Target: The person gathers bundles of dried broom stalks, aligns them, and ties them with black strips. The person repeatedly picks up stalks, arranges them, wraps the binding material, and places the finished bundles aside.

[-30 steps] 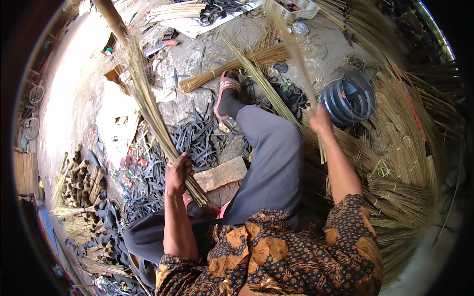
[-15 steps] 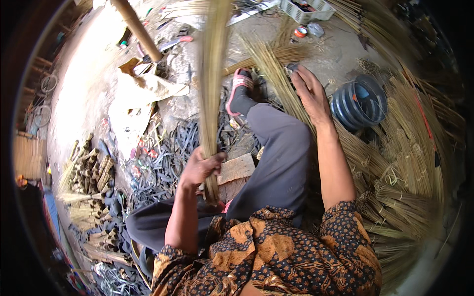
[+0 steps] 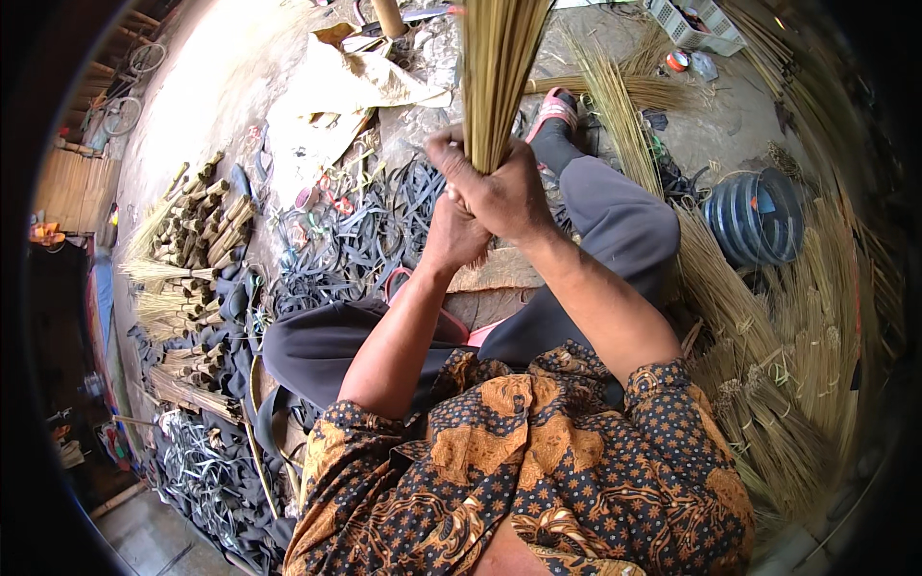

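On a dusty concrete workshop floor, a seated person's right hand point(image 3: 499, 187) and left hand point(image 3: 456, 230) both clench one upright bundle of straw-coloured sticks point(image 3: 495, 67) at frame centre. One wooden block point(image 3: 490, 278) lies beneath them. At nine o'clock, finished bundles point(image 3: 192, 235) are piled; at three o'clock sits one blue coil point(image 3: 759, 216); at one o'clock, one white crate point(image 3: 696, 21).
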A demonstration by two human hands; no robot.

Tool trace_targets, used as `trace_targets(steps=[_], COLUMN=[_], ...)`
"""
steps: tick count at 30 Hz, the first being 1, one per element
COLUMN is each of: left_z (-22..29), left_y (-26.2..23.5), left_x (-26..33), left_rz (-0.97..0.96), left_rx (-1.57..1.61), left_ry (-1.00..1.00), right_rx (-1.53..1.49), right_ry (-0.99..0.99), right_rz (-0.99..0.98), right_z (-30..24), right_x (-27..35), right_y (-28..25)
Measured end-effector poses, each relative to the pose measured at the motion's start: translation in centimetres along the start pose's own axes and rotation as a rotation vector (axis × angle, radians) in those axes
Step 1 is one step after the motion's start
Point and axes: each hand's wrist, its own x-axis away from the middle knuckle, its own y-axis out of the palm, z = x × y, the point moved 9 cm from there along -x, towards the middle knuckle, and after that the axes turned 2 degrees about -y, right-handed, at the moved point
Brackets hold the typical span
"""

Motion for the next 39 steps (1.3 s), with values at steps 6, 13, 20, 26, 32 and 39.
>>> trace_targets(steps=[6, 13, 20, 26, 32, 39], left_z=[-9.1, -12.4, -9.3, -6.9, -10.3, -15.1], left_y=[-0.5, -1.1, -0.6, 0.8, 3.5, 5.1], left_x=[4.9, 6.2, 5.3, 2.9, 4.5, 5.0], left_rz=[0.1, 0.186, 0.179, 0.089, 0.079, 0.068], left_rx=[-0.081, -0.049, -0.038, 0.108, -0.038, 0.117], left_ry=[-0.107, -0.017, -0.049, 0.016, 0.22, -0.059], right_rx=[0.164, 0.272, 0.31, 0.298, 0.365, 0.309], right_ry=[0.21, 0.144, 0.255, 0.071, 0.159, 0.264], right_rz=[-0.138, -0.259, -0.229, -0.192, -0.19, -0.196], right_z=[7.1, 10.6, 8.4, 4.1, 9.6, 11.5], right_x=[4.5, 5.4, 4.4, 2.9, 5.7, 7.0], right_y=[3.5, 4.5, 4.3, 2.0, 1.0, -0.5])
